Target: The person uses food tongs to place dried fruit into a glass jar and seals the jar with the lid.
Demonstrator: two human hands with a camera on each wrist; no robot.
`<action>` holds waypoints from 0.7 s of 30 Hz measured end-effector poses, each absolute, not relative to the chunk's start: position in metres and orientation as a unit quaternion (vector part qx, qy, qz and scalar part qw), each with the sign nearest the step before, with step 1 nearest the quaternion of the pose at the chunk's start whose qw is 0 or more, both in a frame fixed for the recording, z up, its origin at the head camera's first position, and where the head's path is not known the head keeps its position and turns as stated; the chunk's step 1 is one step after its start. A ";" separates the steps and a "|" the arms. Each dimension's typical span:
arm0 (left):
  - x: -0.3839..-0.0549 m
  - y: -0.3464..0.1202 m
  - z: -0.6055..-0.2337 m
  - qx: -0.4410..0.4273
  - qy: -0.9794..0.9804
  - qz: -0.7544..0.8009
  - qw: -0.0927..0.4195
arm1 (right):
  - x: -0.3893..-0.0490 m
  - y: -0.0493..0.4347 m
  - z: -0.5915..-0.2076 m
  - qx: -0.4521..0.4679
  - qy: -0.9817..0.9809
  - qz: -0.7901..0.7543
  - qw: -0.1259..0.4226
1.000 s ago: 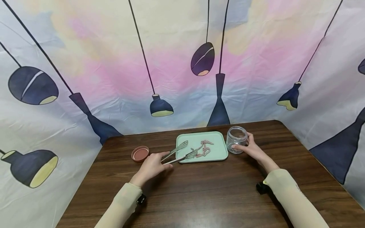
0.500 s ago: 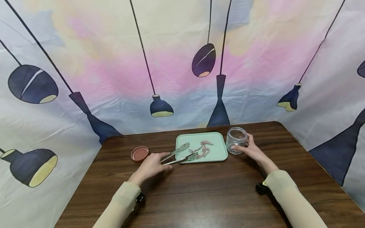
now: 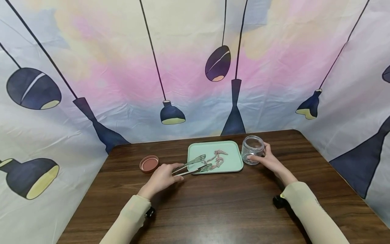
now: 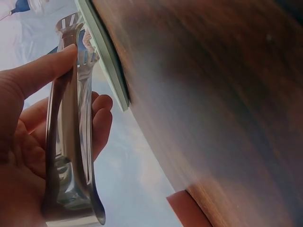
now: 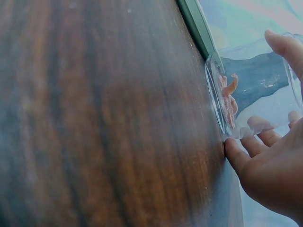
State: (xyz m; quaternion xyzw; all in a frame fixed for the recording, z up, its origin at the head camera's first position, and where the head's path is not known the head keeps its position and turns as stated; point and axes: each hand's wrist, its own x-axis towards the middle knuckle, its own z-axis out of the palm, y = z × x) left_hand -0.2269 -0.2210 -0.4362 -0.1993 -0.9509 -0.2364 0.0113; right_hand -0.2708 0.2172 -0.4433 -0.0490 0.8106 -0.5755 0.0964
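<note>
My left hand (image 3: 160, 178) holds a pair of metal tongs (image 3: 201, 168), its thumb on one arm and its fingers round the other in the left wrist view. The slotted tips hang over the left part of a mint-green tray (image 3: 235, 150), apart and beside several thin pinkish strips (image 3: 218, 161). My right hand (image 3: 270, 160) grips a clear jar (image 3: 253, 144) standing upright without its lid at the tray's right edge. In the right wrist view, a few pinkish pieces (image 5: 229, 101) lie at the jar's bottom, thumb and fingers on opposite sides.
A reddish-brown round lid (image 3: 149, 164) lies left of the tray, just beyond my left hand. All of it sits on a dark wood table (image 3: 219, 210). Behind the table's back edge hangs a cloth backdrop (image 3: 189, 78) printed with lamps.
The tongs' arms have drawn closer together, the far tip shifting right and toward the near one. My right hand and the jar have stayed in place.
</note>
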 end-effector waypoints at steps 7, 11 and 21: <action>-0.226 -0.220 -0.438 -0.210 -0.952 -0.222 0.032 | -0.271 0.218 -0.444 -0.051 0.809 -0.578 0.094; -0.226 -0.219 -0.439 -0.212 -0.952 -0.215 0.047 | -0.271 0.218 -0.445 -0.053 0.809 -0.579 0.091; -0.222 -0.215 -0.439 -0.220 -0.953 -0.198 0.069 | -0.271 0.218 -0.446 -0.055 0.808 -0.580 0.088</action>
